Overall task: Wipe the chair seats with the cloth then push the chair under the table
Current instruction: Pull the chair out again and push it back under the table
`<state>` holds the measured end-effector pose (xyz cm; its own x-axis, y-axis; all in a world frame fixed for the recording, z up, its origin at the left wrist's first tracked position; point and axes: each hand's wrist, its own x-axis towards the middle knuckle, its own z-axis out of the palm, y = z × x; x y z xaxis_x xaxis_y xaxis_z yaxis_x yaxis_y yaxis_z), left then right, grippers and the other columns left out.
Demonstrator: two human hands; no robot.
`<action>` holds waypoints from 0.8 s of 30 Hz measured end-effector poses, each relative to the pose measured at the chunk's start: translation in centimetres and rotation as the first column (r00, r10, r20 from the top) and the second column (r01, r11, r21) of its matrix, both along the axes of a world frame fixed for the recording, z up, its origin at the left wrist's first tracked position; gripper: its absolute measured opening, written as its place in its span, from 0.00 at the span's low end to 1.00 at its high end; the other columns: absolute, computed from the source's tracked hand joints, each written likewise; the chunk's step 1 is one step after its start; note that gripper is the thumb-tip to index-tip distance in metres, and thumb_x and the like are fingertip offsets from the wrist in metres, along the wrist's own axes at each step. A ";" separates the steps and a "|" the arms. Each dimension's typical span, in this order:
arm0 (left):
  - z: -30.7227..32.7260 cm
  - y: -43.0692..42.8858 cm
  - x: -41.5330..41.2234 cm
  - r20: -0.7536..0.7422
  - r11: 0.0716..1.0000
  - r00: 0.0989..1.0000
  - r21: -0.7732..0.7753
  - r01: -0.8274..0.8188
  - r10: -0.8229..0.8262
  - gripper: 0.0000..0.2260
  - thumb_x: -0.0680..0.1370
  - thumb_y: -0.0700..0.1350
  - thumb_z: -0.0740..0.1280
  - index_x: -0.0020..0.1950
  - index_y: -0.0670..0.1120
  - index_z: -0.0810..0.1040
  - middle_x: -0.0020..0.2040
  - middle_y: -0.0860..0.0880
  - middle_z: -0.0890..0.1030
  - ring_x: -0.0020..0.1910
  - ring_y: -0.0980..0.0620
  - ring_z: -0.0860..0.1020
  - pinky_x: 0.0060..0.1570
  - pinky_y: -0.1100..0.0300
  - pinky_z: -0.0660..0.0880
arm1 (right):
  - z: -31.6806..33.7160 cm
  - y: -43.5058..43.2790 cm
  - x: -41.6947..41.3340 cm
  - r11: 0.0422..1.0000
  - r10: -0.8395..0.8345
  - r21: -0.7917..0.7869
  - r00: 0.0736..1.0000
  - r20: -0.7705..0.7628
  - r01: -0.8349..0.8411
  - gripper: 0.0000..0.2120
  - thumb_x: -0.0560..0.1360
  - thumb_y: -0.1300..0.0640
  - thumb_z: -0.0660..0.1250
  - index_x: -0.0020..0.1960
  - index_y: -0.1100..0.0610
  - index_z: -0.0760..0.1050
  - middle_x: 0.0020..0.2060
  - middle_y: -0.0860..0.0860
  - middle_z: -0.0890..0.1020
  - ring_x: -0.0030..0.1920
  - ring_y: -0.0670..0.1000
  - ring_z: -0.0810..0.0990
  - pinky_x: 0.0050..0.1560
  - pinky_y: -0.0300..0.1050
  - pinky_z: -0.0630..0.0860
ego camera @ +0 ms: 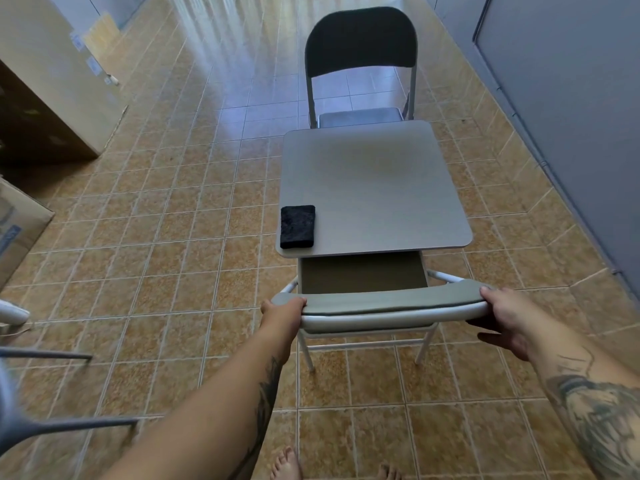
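Around the chair backrest ends, left hand and right hand, fingers curled.

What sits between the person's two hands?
In the head view, the near chair's padded backrest spans the gap; the left hand grips one end and the right hand the other.

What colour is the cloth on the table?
The cloth is black; the head view shows it.

A home's spare room: tan tiles, cardboard boxes (bare feet too), a folding chair at a small table
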<state>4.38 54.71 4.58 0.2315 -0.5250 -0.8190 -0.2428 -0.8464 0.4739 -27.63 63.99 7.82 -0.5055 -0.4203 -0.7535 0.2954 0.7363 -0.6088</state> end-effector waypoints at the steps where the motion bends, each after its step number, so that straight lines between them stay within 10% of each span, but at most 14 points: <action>1: 0.2 0.1 0.0 0.006 1.000 1.000 -0.003 0.005 -0.005 0.37 0.75 0.52 0.66 0.78 0.55 0.47 0.57 0.40 0.71 0.47 0.44 0.71 0.44 0.48 0.70 | 0.0 0.1 0.0 1.000 0.025 0.008 0.999 -0.020 -0.025 0.19 0.81 0.51 0.56 0.71 0.50 0.61 0.49 0.56 0.78 0.46 0.58 0.79 0.54 0.58 0.72; 7: 0.6 0.0 0.1 0.114 0.976 0.976 -0.092 0.197 -0.186 0.39 0.69 0.58 0.65 0.77 0.50 0.57 0.69 0.42 0.67 0.61 0.40 0.71 0.62 0.43 0.72 | -0.5 0.4 0.0 0.988 0.137 0.097 0.970 -0.201 -0.120 0.23 0.81 0.47 0.55 0.74 0.53 0.61 0.60 0.59 0.72 0.58 0.62 0.73 0.54 0.57 0.70; 24: 7.3 -2.3 2.2 0.071 0.840 0.869 -0.230 0.492 -0.490 0.37 0.73 0.64 0.64 0.78 0.51 0.58 0.77 0.42 0.61 0.76 0.39 0.57 0.72 0.39 0.59 | 4.2 -1.7 3.5 0.881 0.472 0.256 0.699 -0.537 -0.399 0.32 0.75 0.40 0.61 0.75 0.54 0.61 0.75 0.57 0.61 0.72 0.64 0.62 0.70 0.60 0.64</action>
<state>6.54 52.46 11.89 -0.1005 -0.7463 -0.6580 -0.6027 -0.4805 0.6371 -24.10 62.26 12.05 -0.6331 -0.6353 -0.4423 -0.4480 0.7667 -0.4599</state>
